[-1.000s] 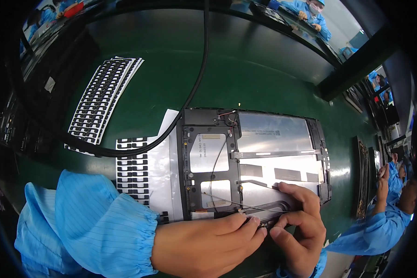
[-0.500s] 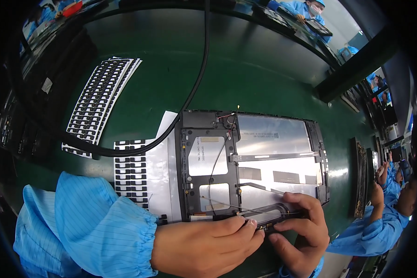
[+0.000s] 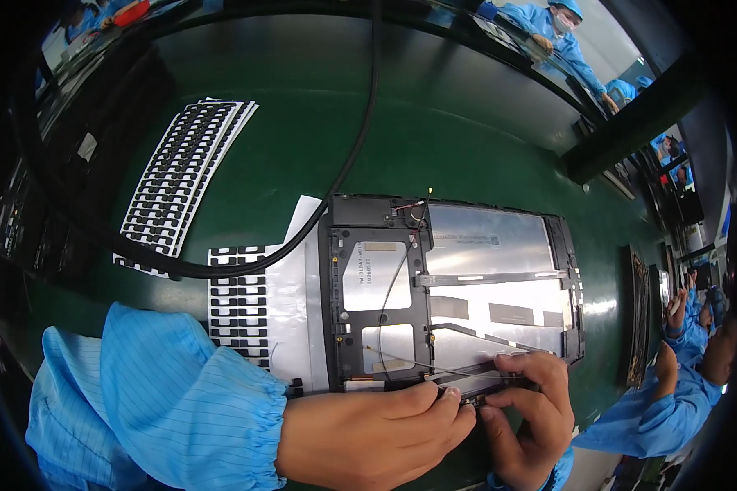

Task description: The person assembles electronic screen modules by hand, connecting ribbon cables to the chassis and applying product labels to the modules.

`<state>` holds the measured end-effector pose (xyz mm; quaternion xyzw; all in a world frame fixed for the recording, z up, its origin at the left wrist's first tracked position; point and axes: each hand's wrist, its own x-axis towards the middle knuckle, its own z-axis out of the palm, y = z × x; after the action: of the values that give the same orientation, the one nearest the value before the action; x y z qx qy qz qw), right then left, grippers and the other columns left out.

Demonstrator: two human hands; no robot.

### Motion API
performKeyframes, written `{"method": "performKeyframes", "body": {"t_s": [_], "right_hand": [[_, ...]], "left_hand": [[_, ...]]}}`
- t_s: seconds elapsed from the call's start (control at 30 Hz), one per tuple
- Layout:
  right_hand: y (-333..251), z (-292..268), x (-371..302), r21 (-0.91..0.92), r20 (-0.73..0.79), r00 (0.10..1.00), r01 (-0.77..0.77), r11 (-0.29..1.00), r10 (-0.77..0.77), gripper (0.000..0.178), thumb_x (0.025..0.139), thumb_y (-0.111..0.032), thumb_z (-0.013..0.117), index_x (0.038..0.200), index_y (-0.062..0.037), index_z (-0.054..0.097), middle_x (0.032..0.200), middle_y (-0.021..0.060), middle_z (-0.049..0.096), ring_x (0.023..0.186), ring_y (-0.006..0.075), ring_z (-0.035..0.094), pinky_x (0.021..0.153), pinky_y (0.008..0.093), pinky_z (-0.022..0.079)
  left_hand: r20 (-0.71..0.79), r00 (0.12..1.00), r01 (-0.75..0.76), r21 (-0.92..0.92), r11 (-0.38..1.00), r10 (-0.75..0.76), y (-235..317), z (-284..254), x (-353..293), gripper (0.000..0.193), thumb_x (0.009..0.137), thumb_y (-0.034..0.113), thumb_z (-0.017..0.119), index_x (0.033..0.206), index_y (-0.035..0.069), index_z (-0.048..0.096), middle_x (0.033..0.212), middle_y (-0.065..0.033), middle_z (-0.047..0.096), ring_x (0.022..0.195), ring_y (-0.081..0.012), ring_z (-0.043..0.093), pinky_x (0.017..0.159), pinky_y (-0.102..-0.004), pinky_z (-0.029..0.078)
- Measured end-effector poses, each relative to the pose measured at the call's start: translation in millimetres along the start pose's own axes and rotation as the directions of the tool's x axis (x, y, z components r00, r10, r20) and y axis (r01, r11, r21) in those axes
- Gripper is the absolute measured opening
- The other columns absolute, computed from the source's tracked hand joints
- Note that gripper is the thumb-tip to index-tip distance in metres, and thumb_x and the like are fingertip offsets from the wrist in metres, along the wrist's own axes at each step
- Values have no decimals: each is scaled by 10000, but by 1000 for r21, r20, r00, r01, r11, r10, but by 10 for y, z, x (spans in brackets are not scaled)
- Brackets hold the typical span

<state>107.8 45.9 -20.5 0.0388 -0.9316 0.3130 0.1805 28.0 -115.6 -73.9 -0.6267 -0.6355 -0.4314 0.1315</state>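
Observation:
A flat tablet-like device (image 3: 499, 286) lies with its back parts exposed: a black frame around silver metal plates, with thin wires across it. At its near edge my two hands hold a long narrow black part (image 3: 464, 383) with a thin cable running beside it. My left hand (image 3: 368, 438) has its fingertips pressed together on the part's left end. Around its right end my right hand (image 3: 532, 405) is curled, index finger on top and thumb below. The fingers hide much of the part, so I cannot tell whether it touches the frame.
White sheets with rows of black stickers (image 3: 180, 176) lie at the left, another sheet (image 3: 237, 307) beside the device. A thick black cable (image 3: 356, 147) loops over the green table (image 3: 287, 139). Dark stacked panels (image 3: 635, 315) stand right. Co-workers in blue (image 3: 659, 413) sit nearby.
The narrow black part has tipped and now shows more edge-on. My right thumb has moved up closer to the fingers. The far co-worker has stretched out an arm.

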Motion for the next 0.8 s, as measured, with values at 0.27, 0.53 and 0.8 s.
{"method": "performKeyframes", "body": {"t_s": [0.27,0.53,0.8], "right_hand": [[-75,4,44,-218,82,997,29,976,-12,113,556,-2,607,652,-2,547,962,153,558,961,340,488,838,423,370],[-172,159,-159,-214,-145,984,-129,968,99,160,565,51,621,715,22,573,848,118,552,809,250,541,710,306,428],[-920,657,-191,-70,-18,997,-82,994,81,140,678,30,609,812,-9,598,731,138,562,627,287,556,567,335,447]], "left_hand": [[287,947,-219,243,945,146,-60,-165,79,237,751,124,491,931,-5,576,1031,-97,560,927,-217,518,788,-307,406],[186,973,-133,-18,991,134,-167,-680,79,293,702,78,543,969,-41,557,994,-187,545,911,-298,549,758,-365,469],[414,882,169,169,971,-226,-154,-1062,-615,440,718,293,621,1111,111,546,1233,-177,422,1133,-338,406,928,-529,282]]}}
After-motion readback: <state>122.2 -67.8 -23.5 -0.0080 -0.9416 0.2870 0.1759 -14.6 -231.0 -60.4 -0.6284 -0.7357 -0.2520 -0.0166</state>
